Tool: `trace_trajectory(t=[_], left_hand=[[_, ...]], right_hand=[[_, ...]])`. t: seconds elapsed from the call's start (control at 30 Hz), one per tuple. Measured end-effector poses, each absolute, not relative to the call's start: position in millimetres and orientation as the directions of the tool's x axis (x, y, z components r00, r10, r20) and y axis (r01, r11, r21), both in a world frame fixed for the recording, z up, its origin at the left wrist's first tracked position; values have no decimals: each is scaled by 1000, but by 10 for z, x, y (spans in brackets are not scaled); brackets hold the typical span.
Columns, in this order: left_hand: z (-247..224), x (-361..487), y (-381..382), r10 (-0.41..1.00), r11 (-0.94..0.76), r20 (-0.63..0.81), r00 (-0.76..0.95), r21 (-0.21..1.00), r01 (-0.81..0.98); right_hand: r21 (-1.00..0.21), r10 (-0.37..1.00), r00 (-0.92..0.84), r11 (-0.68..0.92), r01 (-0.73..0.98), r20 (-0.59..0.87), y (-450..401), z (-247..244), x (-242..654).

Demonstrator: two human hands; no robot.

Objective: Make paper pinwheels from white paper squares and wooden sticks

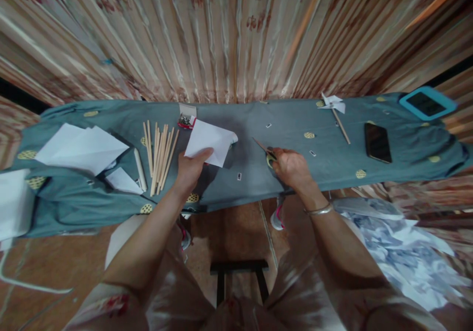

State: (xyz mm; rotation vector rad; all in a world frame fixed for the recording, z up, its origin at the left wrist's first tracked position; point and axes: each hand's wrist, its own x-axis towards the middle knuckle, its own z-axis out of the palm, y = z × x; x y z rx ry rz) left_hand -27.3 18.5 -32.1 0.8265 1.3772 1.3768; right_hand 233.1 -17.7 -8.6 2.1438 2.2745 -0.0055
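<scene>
White paper (210, 141), one square with a curled corner, is over the middle of our worktop (254, 188), pinched between thumb and fingers of our left hand (192, 167); our right hand (290, 166) grasps one pair of scissors (263, 147). For clean handling, we should keep the sheet taut and our thumb clear of the blades. We count one pinwheel (335, 105) by the far edge, one phone (377, 143) toward the right edge and several sticks (157, 163) left of centre, too overlapped to count exactly.
</scene>
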Motion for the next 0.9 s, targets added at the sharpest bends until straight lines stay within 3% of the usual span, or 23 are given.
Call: trace_trajectory(t=[0.07,0.17,0.23,0.3,0.37,0.43,0.67,0.9], left_hand=[[-320,-296,207,939,113,-159,-305,980,-164],[-295,-317,232,933,107,-157,-324,980,-168],[-275,-321,244,932,106,-163,-325,977,-187],[-261,-326,254,929,106,-170,-328,973,-205],[-255,-339,265,926,105,-176,-333,970,-220],[-255,-360,275,924,94,-173,-340,967,-237],[-246,-385,279,923,113,-196,-330,960,-254],[-250,-300,232,942,114,-192,-276,954,-276]], right_hand=[[-132,999,-43,39,990,-30,-173,-85,2331],[-514,999,-3,-24,857,-52,-154,-148,2332],[-793,991,-4,-106,600,-135,-140,-208,2315],[-935,966,-78,-217,281,-247,-141,-246,2270],[-946,927,-188,-318,66,-325,-170,-245,2196],[-922,887,-278,-387,-14,-368,-220,-213,2104],[-900,776,-513,-437,-15,-368,-348,-201,1850],[-895,772,-524,-444,-38,-361,-324,-317,1776]])
